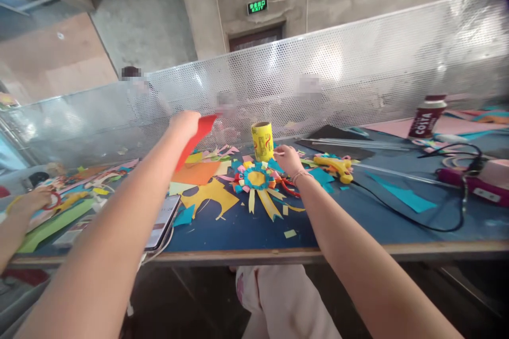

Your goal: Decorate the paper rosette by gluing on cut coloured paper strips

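Observation:
My left hand (pixel 185 123) is raised above the table, fingers closed on a red sheet (pixel 199 137) of paper or felt. Just right of an upright yellow tape roll (pixel 262 142), my right hand (pixel 289 159) has its fingers pressed together; whatever they pinch is too small to make out. Below the roll lies a rosette (pixel 256 178) with a yellow centre, a blue ring, coloured loops and pale ribbon tails. Red-handled scissors (pixel 289 187) lie partly hidden by the rosette and my right wrist. A cut yellow sheet (pixel 214 197) and an orange sheet (pixel 196 172) lie left of it.
A yellow glue gun (pixel 336 167) with a black cord lies at right. Beyond are clear sticks (pixel 360 143), a dark red bottle (pixel 427 117) and a purple power strip (pixel 473 184). A phone (pixel 163 222) sits near the front edge. Another person's hand (pixel 34 201) is at far left.

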The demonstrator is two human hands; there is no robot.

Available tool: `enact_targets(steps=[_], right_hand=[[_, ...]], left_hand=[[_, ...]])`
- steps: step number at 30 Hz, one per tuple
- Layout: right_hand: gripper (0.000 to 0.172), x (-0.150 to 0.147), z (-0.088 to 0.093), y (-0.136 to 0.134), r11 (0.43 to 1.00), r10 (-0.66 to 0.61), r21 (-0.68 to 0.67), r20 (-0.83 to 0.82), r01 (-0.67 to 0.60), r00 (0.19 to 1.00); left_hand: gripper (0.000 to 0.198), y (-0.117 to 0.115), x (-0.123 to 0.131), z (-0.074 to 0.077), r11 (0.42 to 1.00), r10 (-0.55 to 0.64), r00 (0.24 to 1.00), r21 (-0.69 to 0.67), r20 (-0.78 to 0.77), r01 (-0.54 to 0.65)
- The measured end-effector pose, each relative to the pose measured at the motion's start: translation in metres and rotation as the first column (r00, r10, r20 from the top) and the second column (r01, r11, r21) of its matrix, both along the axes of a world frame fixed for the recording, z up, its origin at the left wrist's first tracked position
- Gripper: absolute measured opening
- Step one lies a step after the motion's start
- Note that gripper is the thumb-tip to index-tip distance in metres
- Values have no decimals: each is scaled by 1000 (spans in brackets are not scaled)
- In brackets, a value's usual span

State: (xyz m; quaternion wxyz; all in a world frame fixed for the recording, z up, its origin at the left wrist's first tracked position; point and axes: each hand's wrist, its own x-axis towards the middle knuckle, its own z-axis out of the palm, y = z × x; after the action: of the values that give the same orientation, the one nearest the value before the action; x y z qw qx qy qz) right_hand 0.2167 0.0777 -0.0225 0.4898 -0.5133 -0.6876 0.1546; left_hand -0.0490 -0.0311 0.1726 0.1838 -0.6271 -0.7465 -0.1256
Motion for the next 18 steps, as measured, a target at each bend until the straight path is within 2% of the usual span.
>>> enact_targets(steps=[2,4,5,7,9,10,11,12,14,15,16,18], right_hand=[[21,-1,0,-2,1000,1,5,-35,-1,999],[24,-2,-1,-3,1000,-8,15,-122,10,992],[27,-2,-1,-4,998,-30,40,-172,38,985],[41,-3,1,-8,980,-115,128,-254,151,960],[58,-3,7,-14,931,-211,224,-311,287,927],[64,-3,11,-19,914,-227,253,-334,318,915],[64,-2,15,-24,922,-191,257,-348,289,918],[60,-1,20,-30,949,-106,243,-352,200,930],[42,5,29,-42,982,122,179,-328,-65,937],[35,9,34,-47,969,239,135,-314,-205,919],[36,14,37,-51,937,349,96,-324,-336,880],[46,25,43,-53,841,515,110,-468,-530,719]], left_hand=[[37,-8,-4,16,988,-4,988,155,-153,28],[47,-10,-13,10,955,-45,982,279,-186,96],[50,-8,-21,0,937,-88,976,315,-199,149],[53,0,-41,-31,926,-157,966,308,-207,216],[58,9,-66,-68,967,-172,967,155,-188,202],[59,12,-79,-84,986,-146,977,57,-154,157],[60,14,-92,-98,994,-109,988,-22,-108,107],[59,14,-104,-109,996,-66,996,-56,-64,63],[57,11,-125,-119,995,44,999,-86,18,-43],[57,9,-133,-119,991,98,995,-96,37,-94],[57,6,-140,-117,985,150,988,-94,42,-146],[57,0,-150,-108,976,215,976,-45,36,-213]])
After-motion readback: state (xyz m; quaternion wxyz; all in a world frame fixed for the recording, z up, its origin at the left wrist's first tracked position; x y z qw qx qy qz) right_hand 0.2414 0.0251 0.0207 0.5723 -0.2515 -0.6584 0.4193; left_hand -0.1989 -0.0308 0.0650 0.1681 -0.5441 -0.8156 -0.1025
